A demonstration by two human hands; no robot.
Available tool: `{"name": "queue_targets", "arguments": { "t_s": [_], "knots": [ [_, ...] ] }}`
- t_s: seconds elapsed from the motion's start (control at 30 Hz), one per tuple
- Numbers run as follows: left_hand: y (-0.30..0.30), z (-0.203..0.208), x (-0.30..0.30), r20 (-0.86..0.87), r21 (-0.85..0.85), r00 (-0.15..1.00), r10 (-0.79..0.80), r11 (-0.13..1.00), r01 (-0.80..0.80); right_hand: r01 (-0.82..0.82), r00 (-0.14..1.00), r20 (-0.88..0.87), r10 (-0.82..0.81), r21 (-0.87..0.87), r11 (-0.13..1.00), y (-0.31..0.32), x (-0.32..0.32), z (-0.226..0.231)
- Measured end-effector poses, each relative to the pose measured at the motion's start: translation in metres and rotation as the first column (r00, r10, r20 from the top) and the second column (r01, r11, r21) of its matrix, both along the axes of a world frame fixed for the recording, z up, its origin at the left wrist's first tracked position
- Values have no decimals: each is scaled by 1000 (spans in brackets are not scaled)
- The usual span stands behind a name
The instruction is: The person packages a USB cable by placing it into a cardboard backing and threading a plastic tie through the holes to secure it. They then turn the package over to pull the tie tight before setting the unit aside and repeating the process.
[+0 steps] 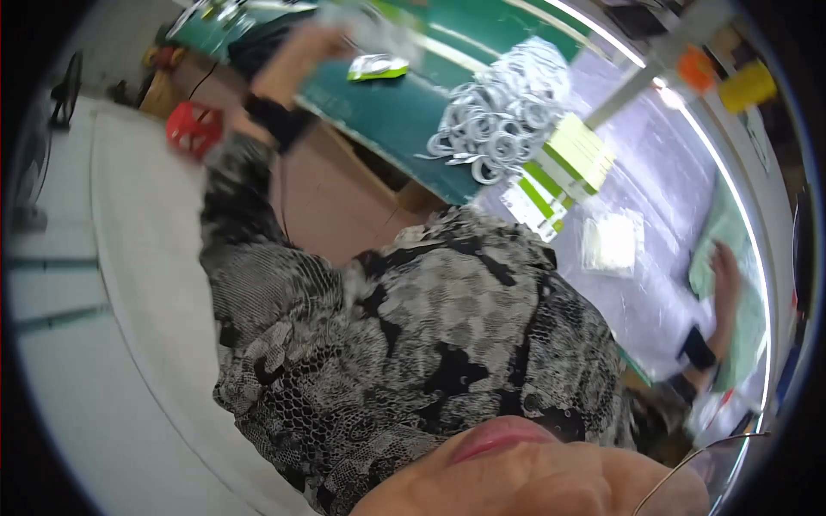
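Observation:
My left hand (320,43) is stretched out over the green tabletop at the far left, blurred by motion. Its fingers are closed on a clear plastic packet (370,30) with some bright green in it. Just below that packet, a small white-and-green package (379,67) lies near the table's edge. On the far right, my right hand (725,271) is held low over the table beside a pale green sheet (738,344). Its fingers look extended, with nothing visible in them. Both wrists wear dark bands.
A heap of coiled white cables (508,107) lies on the green mat (379,112). Nearer are a stack of green-and-white cards (576,155), spread cards (535,202) and a pile of clear bags (613,243). A post (641,73) rises by the cards. A red stool (194,129) stands at left.

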State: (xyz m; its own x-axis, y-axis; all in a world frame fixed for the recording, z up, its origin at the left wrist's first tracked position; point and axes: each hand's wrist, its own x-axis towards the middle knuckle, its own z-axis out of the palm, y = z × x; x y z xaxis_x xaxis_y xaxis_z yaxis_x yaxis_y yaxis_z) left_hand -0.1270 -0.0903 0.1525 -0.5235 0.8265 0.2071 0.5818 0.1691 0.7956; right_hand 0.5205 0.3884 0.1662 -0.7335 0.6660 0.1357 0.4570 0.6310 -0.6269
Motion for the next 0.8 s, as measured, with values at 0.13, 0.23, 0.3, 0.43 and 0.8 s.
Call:
{"name": "queue_targets", "arguments": {
  "t_s": [0.13, 0.23, 0.3, 0.43, 0.8],
  "knots": [
    [125, -60, 141, 661, -65, 750, 25, 998, 24, -309, 905, -256, 339, 154, 939, -117, -166, -42],
    [164, -69, 193, 630, -21, 765, -136, 981, 192, -341, 789, -382, 482, 381, 860, -163, -236, -42],
    [181, -65, 219, 642, -36, 743, -190, 960, 278, -272, 780, -319, 539, 602, 750, -172, -261, -36],
    [198, -88, 252, 700, -26, 678, -225, 940, 339, -268, 906, -126, 403, 565, 780, -147, -242, -81],
    [215, -134, 280, 891, 61, 438, -121, 987, 148, -146, 980, -93, 176, 268, 952, -175, -211, -121]
  ]
}}
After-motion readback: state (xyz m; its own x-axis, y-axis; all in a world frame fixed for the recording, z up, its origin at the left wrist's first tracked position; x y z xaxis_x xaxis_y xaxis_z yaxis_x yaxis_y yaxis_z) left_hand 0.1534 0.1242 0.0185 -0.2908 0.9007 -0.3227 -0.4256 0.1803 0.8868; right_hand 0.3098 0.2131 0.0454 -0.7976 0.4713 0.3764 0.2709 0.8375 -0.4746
